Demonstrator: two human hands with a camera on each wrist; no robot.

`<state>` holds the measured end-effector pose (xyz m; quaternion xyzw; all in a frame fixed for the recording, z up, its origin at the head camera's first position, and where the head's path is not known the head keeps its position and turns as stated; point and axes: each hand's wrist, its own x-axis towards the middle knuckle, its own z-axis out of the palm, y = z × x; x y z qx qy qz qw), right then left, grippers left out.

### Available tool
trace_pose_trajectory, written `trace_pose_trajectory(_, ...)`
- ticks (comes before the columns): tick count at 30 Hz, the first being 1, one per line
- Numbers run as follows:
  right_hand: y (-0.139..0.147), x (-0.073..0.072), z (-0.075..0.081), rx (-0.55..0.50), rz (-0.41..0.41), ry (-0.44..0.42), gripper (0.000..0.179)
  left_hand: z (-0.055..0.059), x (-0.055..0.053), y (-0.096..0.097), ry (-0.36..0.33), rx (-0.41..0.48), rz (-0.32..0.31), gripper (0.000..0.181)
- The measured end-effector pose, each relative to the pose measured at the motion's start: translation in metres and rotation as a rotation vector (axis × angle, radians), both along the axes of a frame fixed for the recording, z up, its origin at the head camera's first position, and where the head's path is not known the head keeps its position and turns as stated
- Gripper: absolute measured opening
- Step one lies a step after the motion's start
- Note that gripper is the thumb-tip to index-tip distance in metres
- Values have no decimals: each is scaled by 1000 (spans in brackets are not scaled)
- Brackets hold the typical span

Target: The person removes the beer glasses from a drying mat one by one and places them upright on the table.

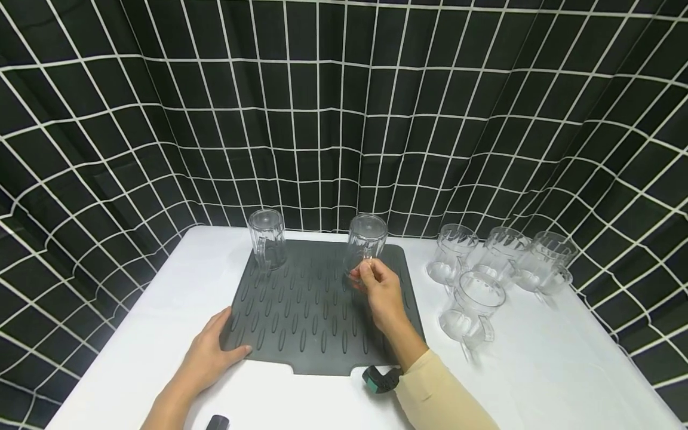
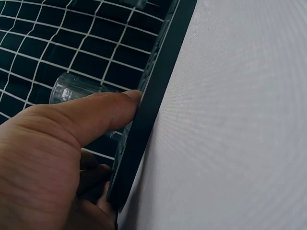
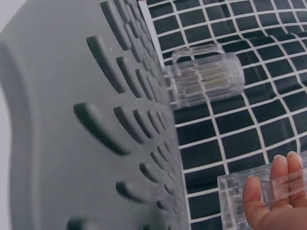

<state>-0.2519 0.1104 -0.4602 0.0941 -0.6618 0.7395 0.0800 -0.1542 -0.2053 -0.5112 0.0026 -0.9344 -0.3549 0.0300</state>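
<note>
A dark grey ribbed drying mat (image 1: 306, 304) lies on the white table. My right hand (image 1: 386, 298) pinches the handle of an upside-down clear glass mug (image 1: 368, 230) at the mat's back right; in the right wrist view its fingertips (image 3: 253, 189) show against the glass. Whether that mug's rim touches the mat cannot be made out. A second upside-down glass mug (image 1: 267, 233) stands at the back left corner of the mat. My left hand (image 1: 206, 355) rests at the mat's front left corner, fingers along the left side and thumb (image 2: 110, 108) on the front edge.
To the right of the mat stand several upright clear mugs, one (image 1: 473, 304) in front of the others (image 1: 543, 260). A black angled object with a green patch (image 1: 381, 380) lies by the mat's front edge. Black grid-patterned cloth (image 1: 322, 119) encloses the table (image 1: 580, 370).
</note>
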Motion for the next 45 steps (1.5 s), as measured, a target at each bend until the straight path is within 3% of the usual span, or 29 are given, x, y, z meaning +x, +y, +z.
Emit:
trace_pose_trajectory(7, 18, 20, 6, 28, -8, 88, 28, -1, 1, -2, 6, -2, 11, 95)
trace_pose_trajectory(20, 36, 44, 15, -80, -52, 138, 25, -2, -1, -3, 9, 6, 16, 97)
trace_pose_trajectory(36, 52, 60, 15, 65, -161, 268, 12, -1, -1, 0, 18, 23, 4, 94)
trace_pose_trajectory(45, 55, 65, 12, -9, -159, 252, 8, -2, -1, 0, 17, 21, 4, 94)
